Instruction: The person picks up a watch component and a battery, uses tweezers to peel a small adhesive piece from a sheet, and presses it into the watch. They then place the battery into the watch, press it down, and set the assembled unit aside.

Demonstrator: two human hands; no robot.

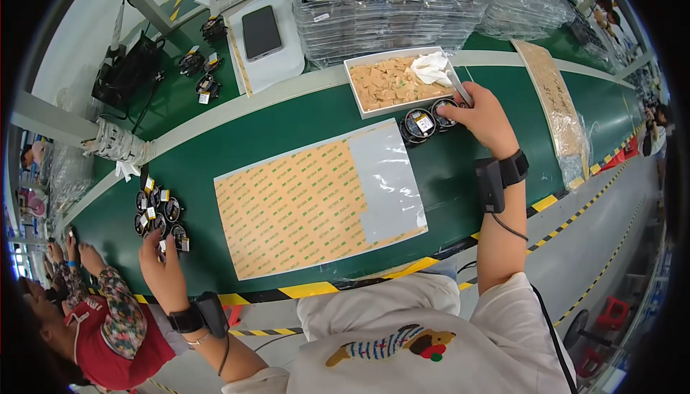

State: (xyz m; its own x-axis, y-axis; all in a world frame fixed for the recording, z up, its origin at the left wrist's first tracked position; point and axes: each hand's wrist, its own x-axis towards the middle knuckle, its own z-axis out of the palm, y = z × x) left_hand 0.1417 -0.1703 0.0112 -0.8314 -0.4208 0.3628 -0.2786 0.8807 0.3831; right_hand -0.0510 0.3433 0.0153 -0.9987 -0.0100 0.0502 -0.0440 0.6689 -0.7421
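My left hand (164, 273) is at the near left of the green bench, its fingers closed around a small round black part (164, 247) at the edge of a cluster of similar parts (153, 204) with white and yellow labels. Farther right, my right hand (490, 122) grips slim silver tweezers (466, 94), and its thumb and fingers are down at another round black part (443, 114). Beside that one lie more round parts (419, 124). Between my hands is a tan adhesive sheet (291, 204) with green print, its grey-white backing bare at the upper right.
A white box (359, 99) of tan peeled pieces and a crumpled tissue (431, 68) stands behind my right hand. Stacked clear trays (388, 31) of round parts, a phone (261, 33) and loose parts are farther back. A cardboard strip (550, 99) lies right. A co-worker (115, 322) sits left.
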